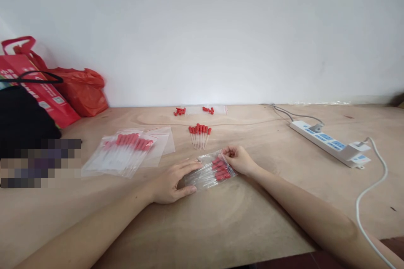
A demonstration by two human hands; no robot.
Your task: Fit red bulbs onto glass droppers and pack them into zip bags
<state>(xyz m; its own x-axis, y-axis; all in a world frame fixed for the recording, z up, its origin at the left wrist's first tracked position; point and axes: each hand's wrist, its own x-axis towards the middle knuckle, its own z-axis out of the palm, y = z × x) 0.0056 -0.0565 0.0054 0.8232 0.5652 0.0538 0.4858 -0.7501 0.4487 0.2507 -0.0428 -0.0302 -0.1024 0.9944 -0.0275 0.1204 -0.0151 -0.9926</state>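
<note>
A clear zip-lock bag (206, 176) lies on the wooden table between my hands, holding several glass droppers with red rubber bulbs (221, 170). My left hand (176, 180) rests on the bag's left end, fingers stretched and thumb apart. At the bag's upper right corner, my right hand (238, 159) pinches the edge between thumb and curled fingers. Just beyond the bag, a fanned group of loose droppers (199, 134) lies with bulbs pointing away from me. To the left is a pile of filled plastic bags (123, 155) showing more red bulbs.
Loose red bulbs (179, 111) and a clear bag (194, 110) lie by the wall. A white power strip (328, 143) with its cable (360, 201) occupies the right side. Red bags (82, 90) and a black bag (27, 117) stand at the left.
</note>
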